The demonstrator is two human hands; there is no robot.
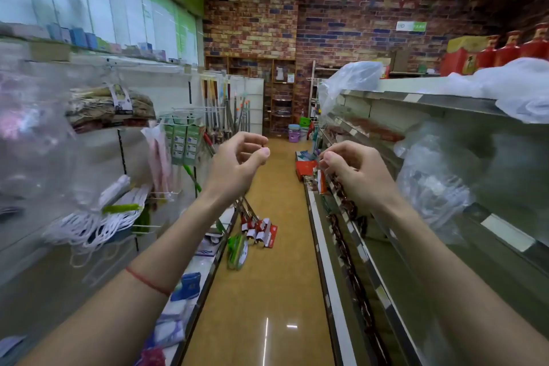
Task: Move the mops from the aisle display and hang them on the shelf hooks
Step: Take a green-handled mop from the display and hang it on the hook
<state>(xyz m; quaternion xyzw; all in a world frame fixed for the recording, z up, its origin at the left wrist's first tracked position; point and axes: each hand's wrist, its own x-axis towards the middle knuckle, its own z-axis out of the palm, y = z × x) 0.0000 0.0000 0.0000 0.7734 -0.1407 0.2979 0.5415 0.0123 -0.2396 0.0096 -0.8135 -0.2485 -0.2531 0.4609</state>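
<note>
Several flat mops with red-and-white heads (261,232) lean against the left shelving, heads on the aisle floor, handles running up behind my left forearm. A green mop head (237,251) lies beside them. A white string mop with a green handle (98,223) hangs on the left shelf hooks (145,226). More long handles (221,110) stand farther down on the left. My left hand (239,162) is raised mid-aisle, fingers curled and apart, holding nothing. My right hand (353,171) is raised level with it, fingers curled loosely, nothing visible in it.
The narrow aisle with a tan floor (273,291) runs between the left shelving and the right metal shelves (386,246). Plastic-wrapped goods (436,184) bulge from the right. Buckets (294,132) stand at the far end by a brick wall. Red boxes (306,168) sit low on the right.
</note>
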